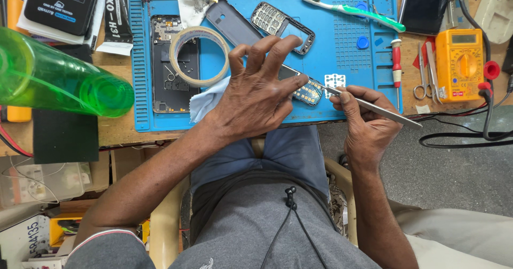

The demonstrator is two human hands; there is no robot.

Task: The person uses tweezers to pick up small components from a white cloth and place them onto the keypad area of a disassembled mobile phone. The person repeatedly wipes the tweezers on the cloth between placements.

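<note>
It was a phone repair workshop. A blue silicone repair mat [352, 50] covered a worn wooden bench [123, 130], strewn with opened handsets: a stripped smartphone [173, 66], a keypad frame [280, 25] and a loose back cover [232, 25]. An orange multimeter [460, 66] with leads sat beside scissors [422, 76] and a red screwdriver [396, 66]. A tape roll [199, 56], a toothbrush [355, 9] and a green bottle [59, 79] lay about. Boxes of parts crowded the space under the bench.
</note>
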